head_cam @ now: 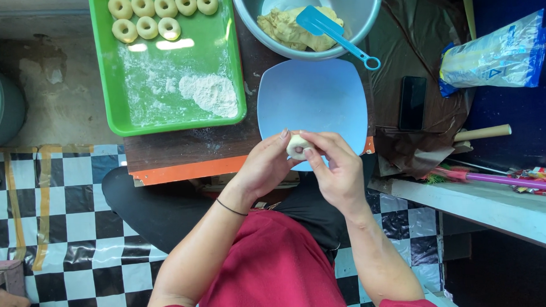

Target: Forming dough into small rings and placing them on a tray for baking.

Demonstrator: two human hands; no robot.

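Both my hands hold a small pale piece of dough (298, 145) over the near edge of a light blue square plate (313, 93). My left hand (264, 166) cups the dough from the left, and my right hand (338, 166) pinches it from the right. A green tray (219, 51) at the back left carries several ring-shaped dough pieces (156, 14) and a heap of flour (209, 93). A metal bowl (365, 8) behind the plate holds more dough (289, 30) and a blue spatula (335, 34).
A black phone (412, 102) lies right of the plate on brown plastic sheeting. A clear and blue bag (496, 55) sits at the far right, with a wooden rolling pin handle (484, 132) below it. Checkered floor lies under the small table. A grey bin (0, 101) stands at the left.
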